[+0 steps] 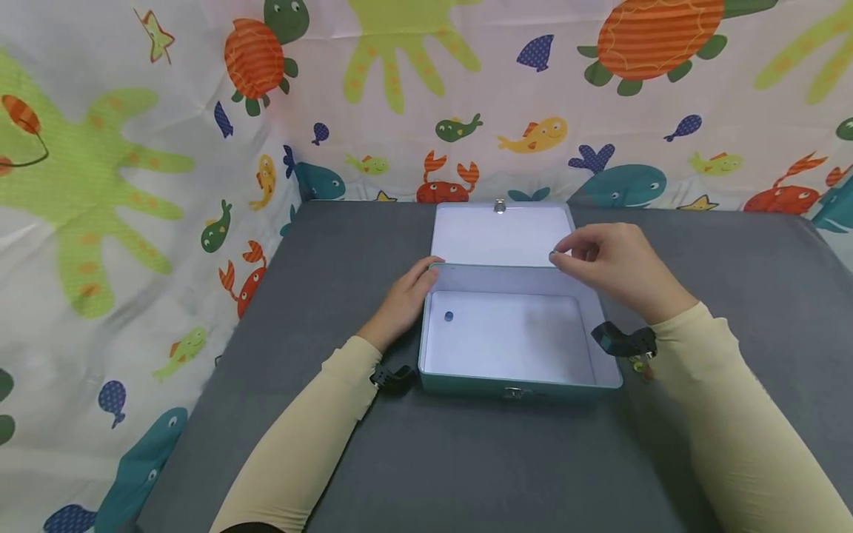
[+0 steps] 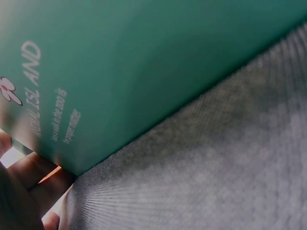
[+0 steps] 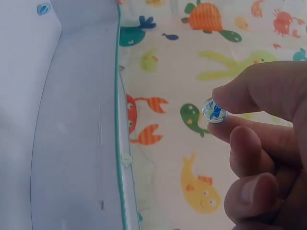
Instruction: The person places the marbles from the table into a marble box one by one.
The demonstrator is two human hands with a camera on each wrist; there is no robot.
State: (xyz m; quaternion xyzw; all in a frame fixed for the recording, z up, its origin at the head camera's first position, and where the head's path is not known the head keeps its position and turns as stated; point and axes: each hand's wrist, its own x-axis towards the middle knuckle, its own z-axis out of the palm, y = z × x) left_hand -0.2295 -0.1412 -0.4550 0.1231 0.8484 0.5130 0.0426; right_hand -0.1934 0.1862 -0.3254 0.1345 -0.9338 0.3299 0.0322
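"Sleeves (image 1: pixel 746 414) nearest. Status?"
"Right hand (image 1: pixel 623 268) pinches ball (image 3: pixel 214 111) by box (image 1: pixel 473 383)'s far-right corner; left hand (image 1: pixel 402 302) grips far-left corner."
"Risk?"
"Fingertip-only pinch: round ball could slip, bounce off lid (image 1: pixel 493 237)."

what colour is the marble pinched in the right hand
The marble looks mostly blue and white, clearest in the right wrist view.

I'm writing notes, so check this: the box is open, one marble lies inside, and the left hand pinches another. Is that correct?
Wrong hand: the right hand pinches the second marble, as the right wrist view shows. The box is open and one marble lies inside.
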